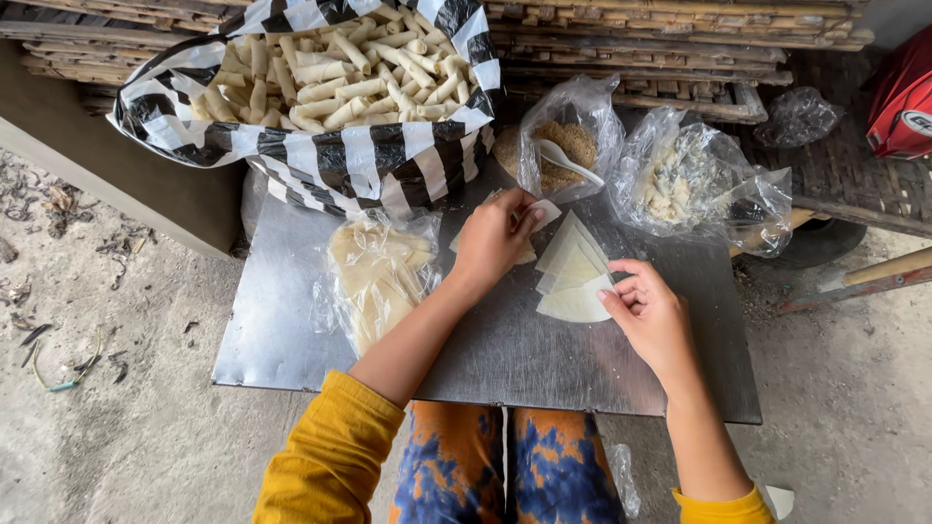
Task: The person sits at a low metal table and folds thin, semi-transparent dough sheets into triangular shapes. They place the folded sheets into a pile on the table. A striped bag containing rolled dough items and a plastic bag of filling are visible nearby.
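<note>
My left hand rests on a pale wrapper sheet on the metal tray, fingers curled over it and pinching a small white piece near the spoon bag. My right hand pinches the lower corner of a fan of thin triangular wrapper sheets. A clear bag with brown crumbly filling and a white spoon stands just beyond my left hand.
A black-and-white striped bag full of rolled pale sticks sits at the back left. A clear bag of wrappers lies left of my arm. Another clear bag holds whitish pieces. Bamboo slats run behind; dirt ground surrounds.
</note>
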